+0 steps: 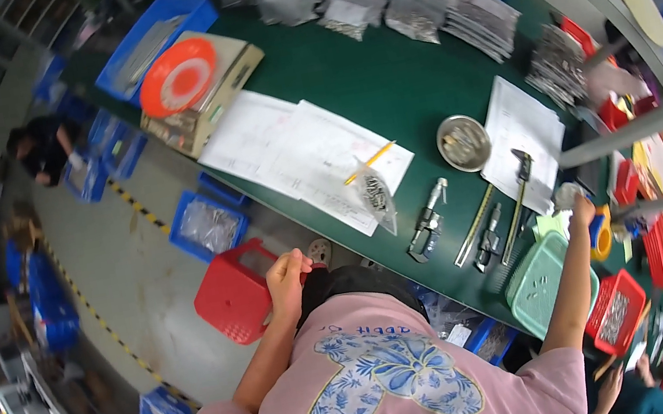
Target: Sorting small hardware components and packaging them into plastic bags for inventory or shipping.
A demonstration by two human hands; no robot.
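My left hand (287,278) is closed, fingers curled together, off the table's near edge above a red plastic basket (228,300); whatever it may hold is hidden. Stretched out to the right, my right hand (583,212) is closed beside a small clear plastic item (565,194) and a yellow tape roll (602,235). I cannot make out what its fingers hold. Below that forearm sits a green basket (533,293). Between the hands lie a digital micrometer (427,230), a smaller gauge (490,239) and a caliper (518,201). A clear bag of metal parts (377,199) rests on papers (277,147) near a yellow pencil (371,162).
A metal bowl (463,143) stands mid-table. Bagged parts (412,8) line the far side. A scale with an orange pan (180,76) and a blue bin (158,38) occupy the left end. A red basket of parts (615,318) and another person's hands (613,384) are lower right.
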